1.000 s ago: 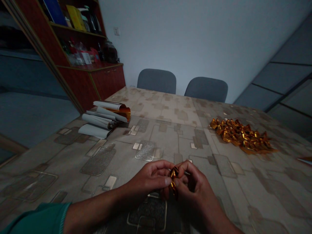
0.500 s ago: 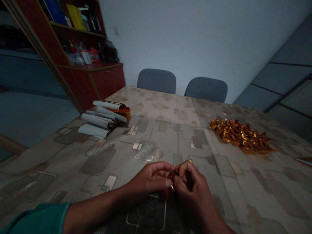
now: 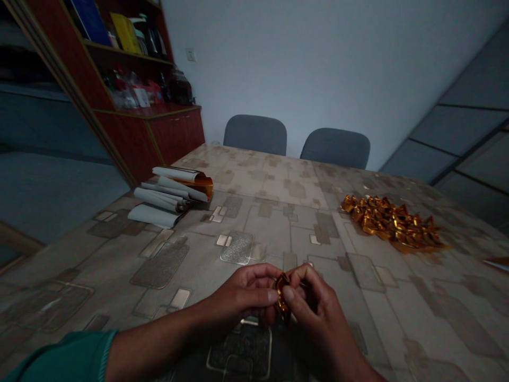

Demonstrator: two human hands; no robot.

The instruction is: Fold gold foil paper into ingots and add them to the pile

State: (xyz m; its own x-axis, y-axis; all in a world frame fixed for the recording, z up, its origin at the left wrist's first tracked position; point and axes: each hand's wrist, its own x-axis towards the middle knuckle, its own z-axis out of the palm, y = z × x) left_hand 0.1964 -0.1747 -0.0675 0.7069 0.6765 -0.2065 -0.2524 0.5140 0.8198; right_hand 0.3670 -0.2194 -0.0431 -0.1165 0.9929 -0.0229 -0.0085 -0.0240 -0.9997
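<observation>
Between my two hands is a small folded piece of shiny gold foil paper [image 3: 282,297], held just above the near part of the table. My left hand [image 3: 250,291] pinches its left side with thumb and fingers. On the right side, my right hand [image 3: 316,300] grips it, the thumb pressed on the foil. A cluster of several folded gold foil pieces [image 3: 393,220] lies on the right of the table. To the left rests a stack of curled sheets [image 3: 169,196], pale outside and gold inside.
The table [image 3: 270,178] has a patterned cover. Behind it are two grey chairs [image 3: 255,133] against a pale wall. A red-brown cabinet [image 3: 175,132] holding bags and jars is at the back left. A flat item [image 3: 497,263] lies at the right edge.
My right thumb has shifted slightly upward on the foil piece, and more of its gold surface shows between my hands. Both hands keep their grip.
</observation>
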